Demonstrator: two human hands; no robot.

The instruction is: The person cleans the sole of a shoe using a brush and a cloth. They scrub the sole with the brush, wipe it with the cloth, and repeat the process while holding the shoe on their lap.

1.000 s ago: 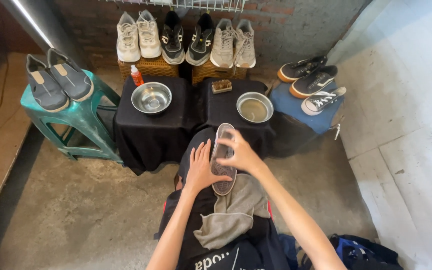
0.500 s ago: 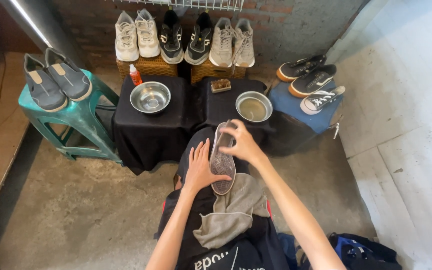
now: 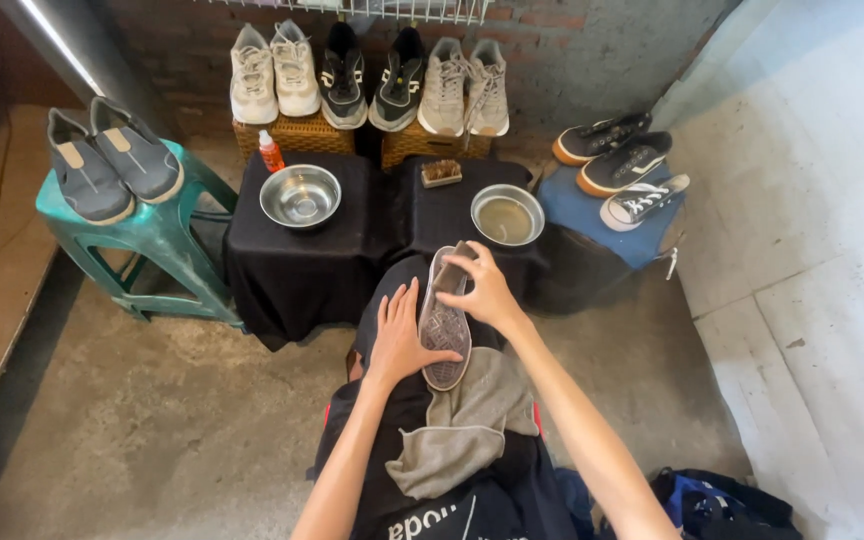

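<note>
Setting: concrete floor (image 3: 152, 430), brick wall behind, white tiled wall at right.

Desk (image 3: 302, 260): two black-draped stands side by side. On the left one, an empty steel bowl (image 3: 300, 196) and an orange bottle (image 3: 271, 152). On the right one, a bowl of murky water (image 3: 507, 214) and a brush (image 3: 441, 173).

Shoe (image 3: 445, 320): lies sole up on the person's lap, toe toward the desk, its heel over a grey cloth (image 3: 457, 430) spread across the dark apron.

Left hand (image 3: 399, 340): lies flat along the shoe's left side, fingers spread, thumb across the sole; an open grip, pressing rather than clasping.

Right hand (image 3: 487, 290): grip closed over the shoe's toe end, fingers curled round it.

Surroundings: green stool (image 3: 162, 240) with a grey pair (image 3: 110, 160); three pairs on wicker boxes (image 3: 297, 135) by the wall; three dark and white sneakers on a blue stool (image 3: 592, 215); blue bag (image 3: 722, 500) at lower right.
</note>
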